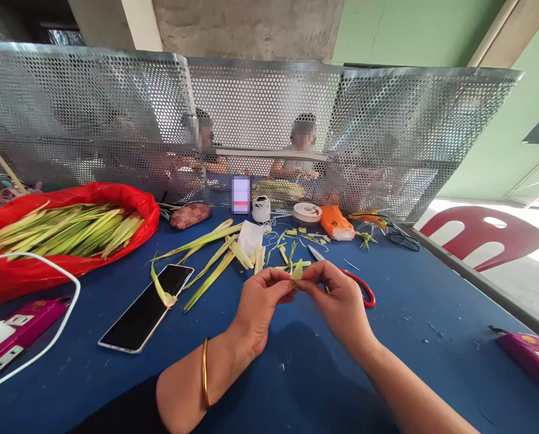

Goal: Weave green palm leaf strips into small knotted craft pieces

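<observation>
Both hands meet above the middle of the table around a small pale-green piece of leaf (298, 271). My left hand (262, 298), with a gold bangle on its wrist, pinches the piece from the left. From the right, my right hand (339, 298) grips the same piece between thumb and fingertips. Red-handled scissors (366, 292) lie partly hidden behind my right hand, blades pointing away. Long green leaf strips (210, 280) and short cut pieces (259, 259) lie just beyond my left hand, near a white paper (251, 237).
A red bag (129, 196) full of leaf strips stands at left. Nearby lie a dark phone (147, 310) and a purple power strip (29, 319) with a white cable. String (261, 209), a ribbon spool (307, 214) and an orange packet (336, 223) line the perforated metal screen (260, 96); people sit behind it.
</observation>
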`<state>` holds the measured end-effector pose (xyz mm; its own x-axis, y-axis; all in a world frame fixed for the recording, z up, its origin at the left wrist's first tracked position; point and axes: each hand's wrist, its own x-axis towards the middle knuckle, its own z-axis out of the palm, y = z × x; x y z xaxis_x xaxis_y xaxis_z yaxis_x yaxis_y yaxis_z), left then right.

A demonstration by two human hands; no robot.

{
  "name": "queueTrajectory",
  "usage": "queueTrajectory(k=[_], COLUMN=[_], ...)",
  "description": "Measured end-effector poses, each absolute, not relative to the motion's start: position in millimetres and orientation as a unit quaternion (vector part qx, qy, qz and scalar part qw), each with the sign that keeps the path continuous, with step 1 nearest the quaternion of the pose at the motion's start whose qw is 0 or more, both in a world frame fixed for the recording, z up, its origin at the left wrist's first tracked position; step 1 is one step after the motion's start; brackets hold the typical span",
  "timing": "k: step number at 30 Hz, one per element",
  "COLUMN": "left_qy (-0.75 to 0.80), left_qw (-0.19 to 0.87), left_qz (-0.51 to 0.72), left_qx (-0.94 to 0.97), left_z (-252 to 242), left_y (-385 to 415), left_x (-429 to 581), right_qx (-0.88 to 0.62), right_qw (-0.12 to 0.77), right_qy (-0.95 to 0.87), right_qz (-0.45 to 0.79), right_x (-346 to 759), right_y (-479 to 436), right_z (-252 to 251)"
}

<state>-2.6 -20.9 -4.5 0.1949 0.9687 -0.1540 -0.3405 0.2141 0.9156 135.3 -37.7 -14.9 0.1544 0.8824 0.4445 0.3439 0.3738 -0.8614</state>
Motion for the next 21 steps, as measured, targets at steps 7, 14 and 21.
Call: queueTrajectory(k=[7,14,21], left_qy=[0.412,0.433,0.428], left_qw=[0.635,0.667,0.688], left_qz=[0.479,0.46,0.44], left_qx=[0.445,0.394,0.388], left_z=[-1.6,-0.6,0.1], left_y=[-20.5,-15.6,-15.2], left_x=[-2.1,-5.6,-8.8], right_qx=[-0.51,-0.482,-0.466], right_qw=[0.572,0.544,0.527], right_qy=[-0.585,-0.663,-0.696], right_qz=[0.264,0.177,0.145], right_x=[138.5,137.5,140.4], right_y=[-35.3,-36.7,-39.0], right_z=[-16.4,-14.5,-15.4])
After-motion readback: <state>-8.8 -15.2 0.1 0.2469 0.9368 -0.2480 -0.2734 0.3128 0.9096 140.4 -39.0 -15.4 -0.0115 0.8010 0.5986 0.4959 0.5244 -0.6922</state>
